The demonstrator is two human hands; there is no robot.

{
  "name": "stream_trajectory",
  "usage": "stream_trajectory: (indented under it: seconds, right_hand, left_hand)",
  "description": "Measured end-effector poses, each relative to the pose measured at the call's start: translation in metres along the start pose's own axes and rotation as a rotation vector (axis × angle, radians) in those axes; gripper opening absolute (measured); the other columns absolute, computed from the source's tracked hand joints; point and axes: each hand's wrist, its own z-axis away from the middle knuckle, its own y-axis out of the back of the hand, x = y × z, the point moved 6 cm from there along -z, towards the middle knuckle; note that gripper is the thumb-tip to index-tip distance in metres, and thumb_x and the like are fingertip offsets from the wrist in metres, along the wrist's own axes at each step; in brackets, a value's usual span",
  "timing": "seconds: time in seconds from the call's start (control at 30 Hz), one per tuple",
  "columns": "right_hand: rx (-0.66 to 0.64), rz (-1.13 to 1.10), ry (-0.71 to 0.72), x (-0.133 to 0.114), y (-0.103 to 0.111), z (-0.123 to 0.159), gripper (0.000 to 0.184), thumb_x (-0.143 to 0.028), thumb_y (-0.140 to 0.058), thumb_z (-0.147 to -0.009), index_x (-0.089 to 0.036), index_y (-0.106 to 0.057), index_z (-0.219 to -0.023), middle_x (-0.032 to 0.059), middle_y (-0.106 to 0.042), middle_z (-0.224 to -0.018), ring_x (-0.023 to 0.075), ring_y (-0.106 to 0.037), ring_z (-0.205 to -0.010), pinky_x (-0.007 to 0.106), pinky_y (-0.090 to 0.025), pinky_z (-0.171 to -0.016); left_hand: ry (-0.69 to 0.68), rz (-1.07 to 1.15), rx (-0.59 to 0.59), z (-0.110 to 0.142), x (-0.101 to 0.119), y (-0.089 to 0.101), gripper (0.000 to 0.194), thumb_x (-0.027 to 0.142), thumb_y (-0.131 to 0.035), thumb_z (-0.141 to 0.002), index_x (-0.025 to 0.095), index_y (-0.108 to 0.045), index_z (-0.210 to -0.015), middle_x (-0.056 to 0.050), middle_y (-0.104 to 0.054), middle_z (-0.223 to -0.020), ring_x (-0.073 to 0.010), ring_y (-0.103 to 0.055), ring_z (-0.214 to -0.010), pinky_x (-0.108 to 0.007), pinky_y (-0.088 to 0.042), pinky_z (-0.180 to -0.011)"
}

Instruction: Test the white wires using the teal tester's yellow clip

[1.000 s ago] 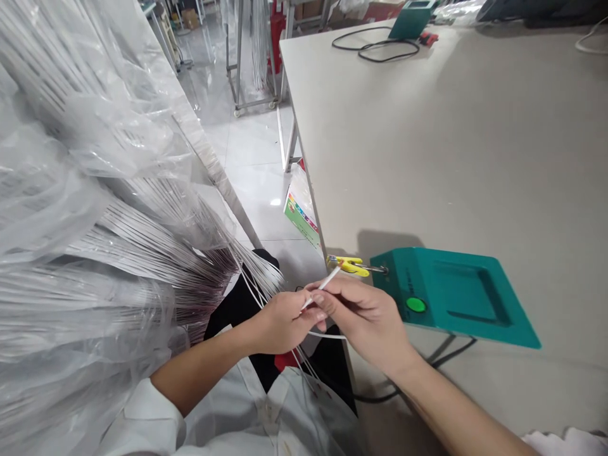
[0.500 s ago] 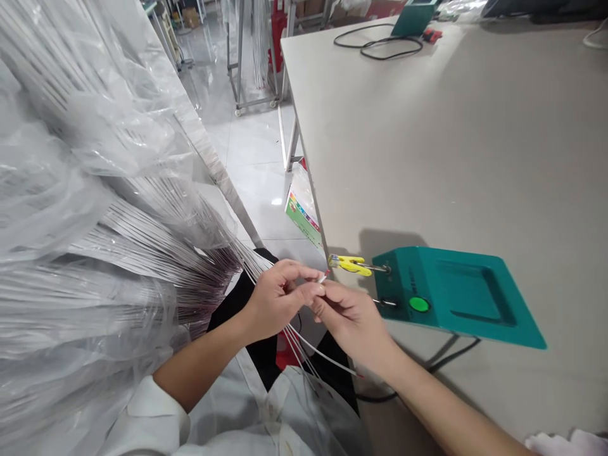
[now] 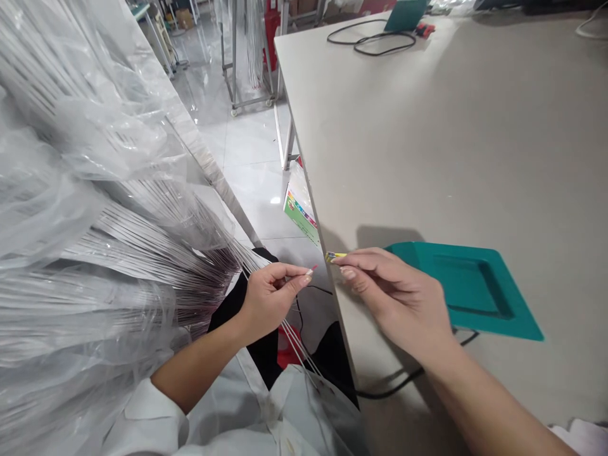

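Observation:
My left hand is closed in a pinch on the end of a thin white cable with a red tip, just off the table's left edge. More white cables trail down from it toward my lap. My right hand rests on the table edge over the front of a teal box-shaped device, and its thumb and forefinger pinch a yellow clip that sticks out to the left of the device. The cable tip and the clip are a short gap apart.
Large bundles of white cables in clear plastic bags fill the left side. A beige table spreads to the right, with a black cord and a second teal device at its far end. A metal rack stands on the tiled floor.
My right hand let go of the cable and moved right and up onto the yellow clip, covering the device's green button. My left hand kept the cable end, now pointing toward the clip.

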Motion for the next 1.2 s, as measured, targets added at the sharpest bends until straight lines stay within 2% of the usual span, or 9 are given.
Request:
stream_trajectory:
  seconds: [0.17,0.3,0.47,0.57,0.63,0.73,0.87,1.0,1.2]
  right_hand:
    - [-0.146,0.059,0.102,-0.009,-0.007,-0.001,0.008,-0.022,-0.060,-0.082,-0.024,-0.067,-0.086,0.0029,-0.069,-0.082,0.0164,-0.064,-0.084,0.026,-0.053,-0.067]
    - [-0.297,0.114,0.217,-0.013,-0.015,-0.001,0.010,-0.018,-0.057,-0.083,-0.023,-0.065,-0.082,0.0019,-0.067,-0.081,0.0128,-0.062,-0.075,0.024,-0.051,-0.064]
    - [-0.314,0.010,0.232,-0.015,-0.016,-0.001,0.012,-0.013,-0.057,-0.082,-0.022,-0.064,-0.080,0.0014,-0.065,-0.077,0.0112,-0.061,-0.070,0.024,-0.050,-0.062]
    - [-0.210,-0.200,0.080,-0.007,-0.019,0.001,0.008,-0.015,-0.062,-0.079,-0.022,-0.065,-0.076,0.0012,-0.064,-0.074,0.0121,-0.061,-0.072,0.024,-0.052,-0.063]
    - [-0.144,-0.393,-0.091,0.004,-0.025,0.005,0.003,-0.020,-0.065,-0.077,-0.022,-0.066,-0.076,0.0021,-0.064,-0.077,0.0120,-0.060,-0.069,0.023,-0.051,-0.055]
    - [-0.136,-0.645,-0.341,0.020,-0.041,0.014,0.008,-0.029,-0.068,-0.074,-0.021,-0.068,-0.073,0.0023,-0.062,-0.078,0.0096,-0.056,-0.058,0.021,-0.047,-0.045]
    - [-0.143,-0.827,-0.565,0.031,-0.053,0.022,0.016,-0.037,-0.072,-0.070,-0.021,-0.070,-0.072,0.0010,-0.061,-0.068,0.0089,-0.053,-0.058,0.019,-0.042,-0.046]
    - [-0.145,-0.874,-0.694,0.034,-0.056,0.025,0.020,-0.038,-0.075,-0.065,-0.020,-0.071,-0.071,0.0005,-0.061,-0.063,0.0079,-0.051,-0.057,0.019,-0.038,-0.049]
    - [-0.139,-0.856,-0.715,0.035,-0.057,0.025,0.021,-0.038,-0.076,-0.064,-0.018,-0.069,-0.066,-0.0004,-0.060,-0.061,0.0073,-0.050,-0.052,0.021,-0.037,-0.050]
  left_hand:
    - [-0.144,-0.234,-0.104,0.004,0.008,-0.006,0.016,0.027,-0.061,-0.079,0.016,-0.073,-0.082,-0.005,-0.068,-0.074,-0.0117,-0.056,-0.065,-0.023,-0.043,-0.060]
    - [-0.215,-0.337,-0.199,0.005,0.016,-0.009,0.014,0.020,-0.059,-0.079,0.016,-0.072,-0.078,-0.004,-0.066,-0.073,-0.0118,-0.056,-0.067,-0.024,-0.042,-0.062]
    - [-0.123,-0.123,-0.251,0.003,0.017,-0.007,0.010,0.019,-0.063,-0.075,0.014,-0.070,-0.072,-0.004,-0.064,-0.070,-0.0121,-0.055,-0.067,-0.025,-0.042,-0.064]
    - [0.029,0.161,-0.260,0.001,0.008,-0.009,0.013,0.026,-0.070,-0.071,0.013,-0.069,-0.068,-0.002,-0.062,-0.064,-0.0088,-0.051,-0.059,-0.022,-0.039,-0.057]
    - [0.162,0.340,-0.268,0.002,-0.002,-0.014,0.021,0.033,-0.074,-0.067,0.013,-0.068,-0.065,0.000,-0.059,-0.058,-0.0043,-0.041,-0.047,-0.020,-0.030,-0.046]
    - [0.310,0.532,-0.272,0.005,-0.016,-0.022,0.027,0.037,-0.077,-0.062,0.012,-0.066,-0.064,0.002,-0.055,-0.055,-0.0003,-0.031,-0.038,-0.019,-0.019,-0.039]
    - [0.391,0.648,-0.256,0.007,-0.025,-0.028,0.027,0.034,-0.079,-0.061,0.012,-0.066,-0.067,0.003,-0.053,-0.056,0.0015,-0.030,-0.037,-0.018,-0.017,-0.039]
    - [0.454,0.686,-0.240,0.010,-0.029,-0.031,0.027,0.033,-0.080,-0.059,0.011,-0.065,-0.068,0.003,-0.053,-0.057,0.0027,-0.030,-0.035,-0.017,-0.016,-0.037]
    - [0.516,0.676,-0.244,0.015,-0.036,-0.034,0.026,0.030,-0.079,-0.061,0.011,-0.064,-0.069,0.001,-0.059,-0.060,0.0029,-0.031,-0.033,-0.016,-0.013,-0.036]
